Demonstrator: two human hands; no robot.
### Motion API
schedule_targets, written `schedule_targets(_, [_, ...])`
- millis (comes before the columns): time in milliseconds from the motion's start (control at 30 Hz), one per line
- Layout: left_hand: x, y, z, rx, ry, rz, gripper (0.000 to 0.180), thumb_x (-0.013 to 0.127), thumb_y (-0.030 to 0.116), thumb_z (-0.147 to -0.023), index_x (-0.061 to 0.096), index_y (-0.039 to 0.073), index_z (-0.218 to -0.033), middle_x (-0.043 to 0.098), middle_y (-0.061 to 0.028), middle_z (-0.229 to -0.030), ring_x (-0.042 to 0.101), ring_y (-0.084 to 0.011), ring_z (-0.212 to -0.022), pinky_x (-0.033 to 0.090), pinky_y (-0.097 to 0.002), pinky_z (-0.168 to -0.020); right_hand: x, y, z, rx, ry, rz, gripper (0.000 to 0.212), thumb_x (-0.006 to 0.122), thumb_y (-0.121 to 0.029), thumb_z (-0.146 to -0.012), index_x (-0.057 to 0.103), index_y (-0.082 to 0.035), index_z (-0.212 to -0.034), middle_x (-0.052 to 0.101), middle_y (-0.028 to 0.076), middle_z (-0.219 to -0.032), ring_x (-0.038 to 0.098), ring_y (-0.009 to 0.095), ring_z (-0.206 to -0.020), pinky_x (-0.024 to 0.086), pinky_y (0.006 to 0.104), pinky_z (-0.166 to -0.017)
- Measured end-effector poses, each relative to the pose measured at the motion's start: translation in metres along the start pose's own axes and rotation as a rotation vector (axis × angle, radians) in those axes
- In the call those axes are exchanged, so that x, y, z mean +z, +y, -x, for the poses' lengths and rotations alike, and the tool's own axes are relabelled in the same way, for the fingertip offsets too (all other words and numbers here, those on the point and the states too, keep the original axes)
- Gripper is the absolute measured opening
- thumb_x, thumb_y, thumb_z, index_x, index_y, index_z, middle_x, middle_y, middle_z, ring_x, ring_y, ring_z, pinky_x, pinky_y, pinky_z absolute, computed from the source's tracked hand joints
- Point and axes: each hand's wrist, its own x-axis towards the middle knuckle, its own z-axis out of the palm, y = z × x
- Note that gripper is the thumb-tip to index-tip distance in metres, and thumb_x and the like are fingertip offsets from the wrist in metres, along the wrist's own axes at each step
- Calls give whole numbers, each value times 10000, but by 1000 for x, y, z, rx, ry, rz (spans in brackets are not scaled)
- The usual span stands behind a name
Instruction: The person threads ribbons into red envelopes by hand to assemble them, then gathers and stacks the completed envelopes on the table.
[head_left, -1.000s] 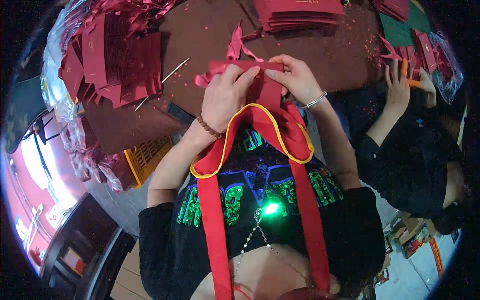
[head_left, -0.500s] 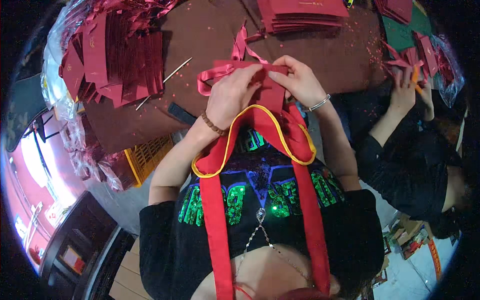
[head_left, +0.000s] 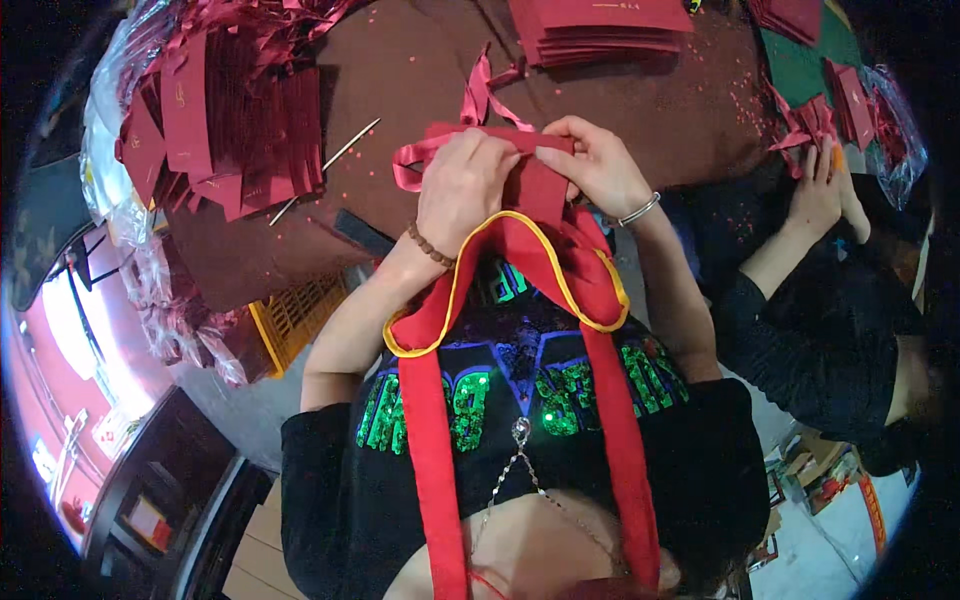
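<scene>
A dark red paper bag (head_left: 540, 190) with pink-red ribbon (head_left: 482, 95) lies at the table's near edge, between my two hands. My left hand (head_left: 468, 175) is closed at its left side, fingertips pinching near the upper edge; a ribbon loop (head_left: 408, 168) sticks out beside it. My right hand (head_left: 590, 165) grips the upper right edge, thumb on top and fingers behind. What lies right under the left fingertips is hidden. The red apron (head_left: 520, 235) with yellow trim bunches up just below the bag.
Stacked red bags (head_left: 250, 140) stand at the left by clear plastic wrap (head_left: 110, 150). A thin pale stick (head_left: 345, 150) lies beside them. Another bag stack (head_left: 600, 30) is at the far side. On the right, a co-worker's hands (head_left: 820, 195) hold red ribbon pieces. A yellow crate (head_left: 295, 315) sits below the table.
My left fingers have drawn in closer to the right thumb along the bag's upper edge. The co-worker's hands have come together and shifted slightly.
</scene>
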Motion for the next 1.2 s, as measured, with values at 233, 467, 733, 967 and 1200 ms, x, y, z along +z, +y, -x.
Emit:
schedule_targets(233, [7, 2, -1, -5, 53, -160, 115, 600, 136, -764, 517, 56, -774, 504, -99, -738, 513, -285, -669, 408, -387, -589, -3, -7, 2, 0, -45, -73, 224, 588, -158, -845, 550, -40, -1032, 588, -6, -736, 506, 27, -543, 405, 162, -468])
schedule_targets(467, [3, 10, -4, -42, 26, -136, 140, 596, 119, -752, 480, 41, -743, 478, -115, -708, 498, -291, -646, 391, -397, -560, 0, -3, 4, -54, -35, -133, 216, 587, -153, -847, 560, -33, -1024, 574, -19, -719, 491, 21, -538, 397, 162, -476])
schedule_targets(733, [8, 12, -2, 131, 107, -322, 138, 588, 121, -683, 459, 76, -703, 440, -77, -673, 477, -238, -630, 370, -348, -568, 9, -13, 15, -89, -30, -133, 197, 578, -139, -850, 559, -28, -1013, 557, -36, -699, 478, 14, -538, 392, 165, -476])
schedule_targets(967, [-10, 3, 1, 118, 130, -105, 183, 672, 158, -639, 538, 113, -755, 528, -28, -822, 494, -204, -782, 327, -372, -678, 15, -1, 22, -316, -94, -31, 219, 555, -85, -848, 504, -33, -1055, 570, 11, -833, 521, 19, -676, 438, 184, -554])
schedule_targets(1200, [-23, 0, -6, 81, -9, -82, 205, 699, 193, -674, 591, 99, -822, 595, -39, -814, 546, -230, -771, 382, -349, -711, 23, -3, 25, -414, 36, 266, 244, 533, -101, -844, 500, -17, -1071, 594, 106, -950, 587, 128, -820, 469, 271, -698])
